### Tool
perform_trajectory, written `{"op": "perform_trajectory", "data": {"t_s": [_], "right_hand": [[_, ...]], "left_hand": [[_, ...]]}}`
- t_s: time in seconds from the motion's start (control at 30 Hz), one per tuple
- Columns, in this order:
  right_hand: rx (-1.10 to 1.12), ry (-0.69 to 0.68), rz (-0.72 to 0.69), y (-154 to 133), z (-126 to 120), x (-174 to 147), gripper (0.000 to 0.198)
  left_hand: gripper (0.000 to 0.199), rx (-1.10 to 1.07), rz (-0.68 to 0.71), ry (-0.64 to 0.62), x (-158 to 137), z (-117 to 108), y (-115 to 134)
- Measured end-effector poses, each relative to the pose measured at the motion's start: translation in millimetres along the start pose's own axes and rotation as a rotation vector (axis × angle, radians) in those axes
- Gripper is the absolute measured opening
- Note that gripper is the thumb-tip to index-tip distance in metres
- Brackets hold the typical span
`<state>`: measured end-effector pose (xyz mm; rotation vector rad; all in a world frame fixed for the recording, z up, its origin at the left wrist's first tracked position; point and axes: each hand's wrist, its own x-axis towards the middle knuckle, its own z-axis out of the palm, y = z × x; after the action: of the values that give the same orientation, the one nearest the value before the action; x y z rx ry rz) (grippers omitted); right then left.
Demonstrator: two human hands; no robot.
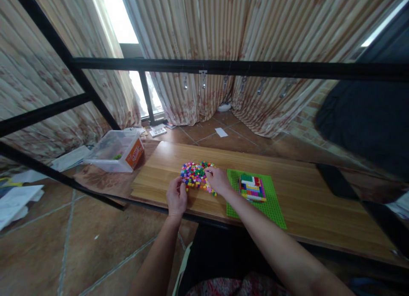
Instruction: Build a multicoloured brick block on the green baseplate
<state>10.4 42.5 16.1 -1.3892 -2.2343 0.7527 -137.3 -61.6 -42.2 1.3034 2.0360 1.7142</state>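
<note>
Loose bricks (pixel 195 173), right hand (pixel 218 181) covering some (grip unclear), left hand (pixel 177 197) alongside

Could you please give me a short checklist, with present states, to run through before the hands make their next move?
1. Loose bricks within reach: ok; the left hand is at the near left edge of the pile, the right hand at its right side.
2. Brick held in the right hand: cannot tell; too small to make out.
3. Green baseplate lying on the table: ok, right of the pile.
4. Built brick block on the baseplate: ok.
5. Baseplate fully visible: not ok; the right forearm covers part of it.
6. Clear bin off the table: ok, beyond its left end.
</note>
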Motion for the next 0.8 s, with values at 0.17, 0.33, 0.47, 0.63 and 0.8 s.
{"op": "perform_trajectory", "data": {"t_s": [0.17, 0.33, 0.47, 0.63, 0.8], "right_hand": [[-0.071, -0.053, -0.009, -3, 3, 10, 0.025], [-0.051, -0.034, 0.034, 2, 0, 6, 0.030], [0.036, -0.057, 0.001, 6, -5, 0, 0.027], [0.108, -0.034, 0.037, 4, -2, 1, 0.031], [0.135, 0.017, 0.077, -3, 1, 5, 0.029]], "left_hand": [[0.026, -0.010, -0.006, -0.001, 0, 1, -3], [0.026, -0.007, 0.003, -0.003, 0, 2, -4], [0.026, 0.004, 0.013, -0.006, 0, 2, -5], [0.028, 0.021, -0.010, -0.015, 1, 1, -5], [0.028, 0.034, -0.020, -0.005, 3, -1, -2]]}}
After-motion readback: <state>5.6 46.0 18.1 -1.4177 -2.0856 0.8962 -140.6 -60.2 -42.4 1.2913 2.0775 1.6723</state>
